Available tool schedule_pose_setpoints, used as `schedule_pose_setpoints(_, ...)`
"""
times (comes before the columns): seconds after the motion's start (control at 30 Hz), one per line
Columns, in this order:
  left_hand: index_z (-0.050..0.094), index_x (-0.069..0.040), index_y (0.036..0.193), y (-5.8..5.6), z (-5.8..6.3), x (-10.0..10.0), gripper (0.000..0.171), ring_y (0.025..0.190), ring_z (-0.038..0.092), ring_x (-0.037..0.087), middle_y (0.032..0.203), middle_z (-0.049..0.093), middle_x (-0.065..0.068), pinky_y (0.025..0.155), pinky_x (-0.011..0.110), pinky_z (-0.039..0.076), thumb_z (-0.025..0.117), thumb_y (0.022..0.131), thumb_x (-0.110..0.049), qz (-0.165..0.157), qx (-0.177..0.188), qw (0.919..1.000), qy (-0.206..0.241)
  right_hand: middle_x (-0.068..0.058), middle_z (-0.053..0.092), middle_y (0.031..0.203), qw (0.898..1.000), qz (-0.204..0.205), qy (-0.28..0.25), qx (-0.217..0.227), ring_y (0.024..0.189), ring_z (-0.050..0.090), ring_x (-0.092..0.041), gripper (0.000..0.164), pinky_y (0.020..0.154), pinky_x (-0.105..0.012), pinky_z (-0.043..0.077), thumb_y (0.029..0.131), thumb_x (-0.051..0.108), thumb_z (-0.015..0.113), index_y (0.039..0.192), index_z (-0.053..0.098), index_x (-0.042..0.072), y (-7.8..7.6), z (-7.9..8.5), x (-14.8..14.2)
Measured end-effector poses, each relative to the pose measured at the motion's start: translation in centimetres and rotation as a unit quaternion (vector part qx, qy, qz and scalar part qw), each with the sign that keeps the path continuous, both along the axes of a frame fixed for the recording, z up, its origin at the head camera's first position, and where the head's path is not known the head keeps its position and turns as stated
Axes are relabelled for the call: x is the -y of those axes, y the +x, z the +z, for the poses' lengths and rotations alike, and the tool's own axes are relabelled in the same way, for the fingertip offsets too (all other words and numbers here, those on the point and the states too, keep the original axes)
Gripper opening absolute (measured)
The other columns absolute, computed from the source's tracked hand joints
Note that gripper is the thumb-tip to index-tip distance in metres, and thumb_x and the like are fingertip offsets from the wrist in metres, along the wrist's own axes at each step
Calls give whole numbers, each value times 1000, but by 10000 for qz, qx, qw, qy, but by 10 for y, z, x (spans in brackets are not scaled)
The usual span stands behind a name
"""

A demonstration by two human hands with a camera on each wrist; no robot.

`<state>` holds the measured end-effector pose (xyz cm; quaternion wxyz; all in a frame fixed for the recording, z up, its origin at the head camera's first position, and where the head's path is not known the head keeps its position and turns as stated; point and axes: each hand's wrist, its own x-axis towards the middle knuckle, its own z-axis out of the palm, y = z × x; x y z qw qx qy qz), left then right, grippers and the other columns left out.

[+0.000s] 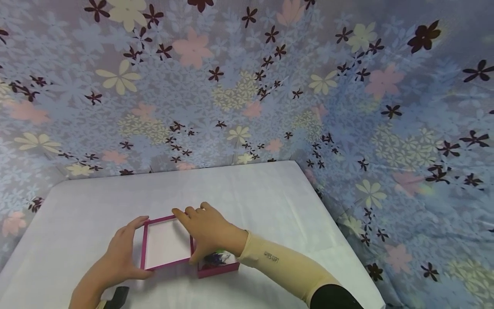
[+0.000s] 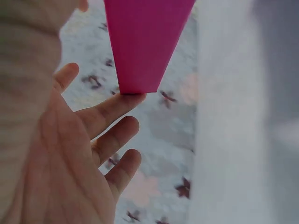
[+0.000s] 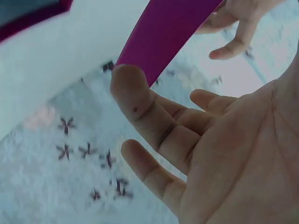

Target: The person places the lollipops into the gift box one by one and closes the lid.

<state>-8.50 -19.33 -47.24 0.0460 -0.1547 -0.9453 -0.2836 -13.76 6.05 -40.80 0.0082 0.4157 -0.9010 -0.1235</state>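
Both hands hold a square pink box lid (image 1: 167, 242) with its white inside facing up toward the head camera. My left hand (image 1: 119, 255) grips its left side, thumb at the near corner and fingertips at the far corner. On the opposite side, my right hand (image 1: 212, 229) spans the lid the same way. One pink lid wall (image 2: 142, 51) meets a left fingertip in the left wrist view. A pink box base (image 1: 218, 271) sits on the table, partly hidden under the right hand and forearm. Inside it lie dark and green items (image 1: 216, 258), too small to make out.
A white cloth covers the table (image 1: 262, 193), whose right edge runs down toward the near corner. Flower-patterned fabric (image 1: 231, 86) hangs behind the table and along its right side. A dark strap (image 1: 117, 297) shows by the left wrist.
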Motion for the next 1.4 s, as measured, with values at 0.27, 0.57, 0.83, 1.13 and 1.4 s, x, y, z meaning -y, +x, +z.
schedule_pose_setpoints(0.27,19,-12,155,4,14,-28,138,137,28,42,156,29,17,97,79,37,99,49,-47,-316,151,9964,772,5,48,149,9870,-131,-1282,961,122,58,-9,134,110,-36,39,57,74,84,160,18,19,1,13,-54)
schedule_pose_setpoints(0.57,17,-20,155,8,-3,-55,128,139,27,38,155,34,11,98,77,38,95,58,-51,-646,281,9919,1052,4,50,145,9332,-348,-2648,2404,109,59,-10,120,99,-28,50,62,60,89,157,25,24,6,-14,-103)
schedule_pose_setpoints(0.83,0,-27,161,9,-5,-69,136,146,20,44,167,9,13,97,83,32,90,63,-52,-540,-11,9939,957,1,48,139,8494,-604,-3592,3819,88,58,-13,86,71,-24,50,83,47,79,149,25,34,-2,-28,-132)
schedule_pose_setpoints(1.13,32,-14,153,15,3,-83,116,141,36,37,166,14,22,106,70,37,71,67,-82,-543,-2665,9590,798,-4,53,99,7929,-1187,-3953,4482,83,54,-15,58,78,-27,45,103,51,43,148,25,20,-2,-34,-141)
schedule_pose_setpoints(1.4,45,-10,138,13,7,-102,72,127,39,35,156,38,21,124,33,12,45,95,-67,-1005,-4105,9062,124,-5,44,98,7135,-519,-4279,5524,72,36,-18,59,71,-29,33,104,54,20,135,31,5,-2,-21,-145)
